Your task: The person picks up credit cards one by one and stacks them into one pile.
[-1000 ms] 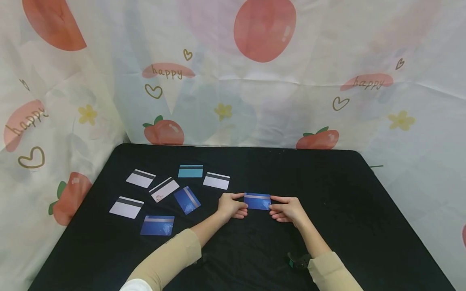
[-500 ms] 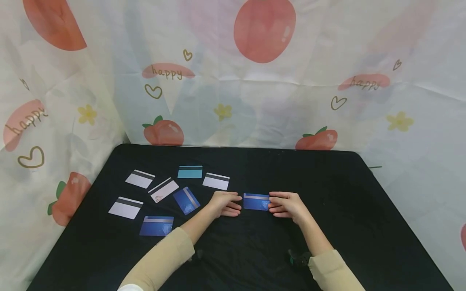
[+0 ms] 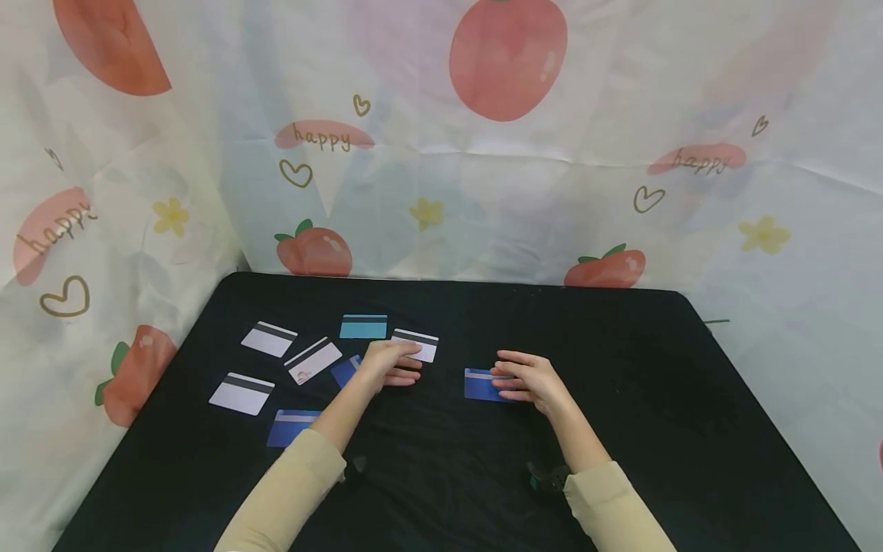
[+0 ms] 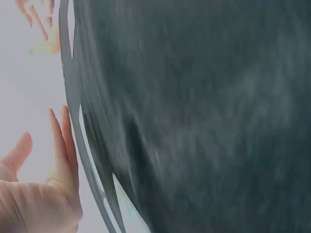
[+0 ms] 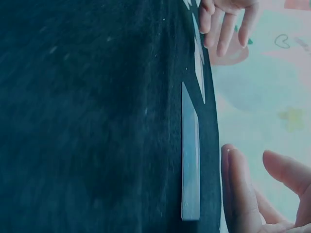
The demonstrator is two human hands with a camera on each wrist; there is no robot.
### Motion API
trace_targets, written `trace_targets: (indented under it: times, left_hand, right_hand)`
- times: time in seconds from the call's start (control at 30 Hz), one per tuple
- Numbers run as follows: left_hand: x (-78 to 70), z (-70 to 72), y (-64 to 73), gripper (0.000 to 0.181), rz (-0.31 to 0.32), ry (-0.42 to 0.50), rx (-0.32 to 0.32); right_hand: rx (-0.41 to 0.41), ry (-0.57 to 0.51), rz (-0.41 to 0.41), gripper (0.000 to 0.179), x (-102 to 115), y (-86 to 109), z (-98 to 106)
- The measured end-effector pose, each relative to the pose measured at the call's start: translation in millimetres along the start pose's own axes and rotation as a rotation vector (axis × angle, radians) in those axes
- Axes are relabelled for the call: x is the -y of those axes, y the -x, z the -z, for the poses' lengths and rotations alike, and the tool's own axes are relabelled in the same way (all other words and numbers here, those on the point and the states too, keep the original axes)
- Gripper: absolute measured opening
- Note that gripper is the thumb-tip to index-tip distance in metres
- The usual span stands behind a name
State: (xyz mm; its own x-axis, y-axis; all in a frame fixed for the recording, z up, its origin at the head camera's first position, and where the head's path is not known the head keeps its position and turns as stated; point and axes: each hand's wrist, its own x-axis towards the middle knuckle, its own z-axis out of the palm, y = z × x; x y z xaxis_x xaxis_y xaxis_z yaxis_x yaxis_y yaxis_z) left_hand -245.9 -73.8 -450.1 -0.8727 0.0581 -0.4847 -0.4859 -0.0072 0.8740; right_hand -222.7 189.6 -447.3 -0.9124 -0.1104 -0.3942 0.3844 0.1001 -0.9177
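Note:
A blue card (image 3: pixel 476 386) with a pale stripe lies on the black table, partly behind the fingers of my right hand (image 3: pixel 531 381). That hand is raised over the card's right end with its fingers extended and its thumb apart, as the right wrist view also shows the hand (image 5: pixel 252 199) beside the card (image 5: pixel 190 165). My left hand (image 3: pixel 388 363) hovers farther left, holding nothing, its fingers stretched out. It overlaps a white card (image 3: pixel 429 353) with a dark stripe and covers most of a second blue card (image 3: pixel 343 373). In the left wrist view the left hand's thumb and fingers (image 4: pixel 58 141) stand apart.
A teal card (image 3: pixel 362 330) lies at the back, with white striped cards (image 3: pixel 268 342) (image 3: pixel 313 361) (image 3: pixel 241 395) to its left. Another blue card (image 3: pixel 288 431) sits nearer the front, partly under the left forearm. A printed curtain (image 3: pixel 497 207) rises behind the black table (image 3: pixel 621 345).
Both hands have let go of the middle blue card, which stays on the table. My left hand has moved left toward the other cards; my right hand has lifted slightly.

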Motion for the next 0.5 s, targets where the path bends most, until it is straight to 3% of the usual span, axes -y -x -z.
trace_targets:
  times: [0.2,0.5]
  left_hand:
    - [-4.0,18.6,-2.9,0.043,-0.037,0.017,-0.053]
    - [-3.5,38.4,-12.4,0.046,-0.003,0.044,-0.094]
  right_hand:
    - [-0.006,-0.024,0.004,0.048,0,-7.8,-11]
    - [-0.034,-0.095,-0.017,0.045,1,-20.1,-31]
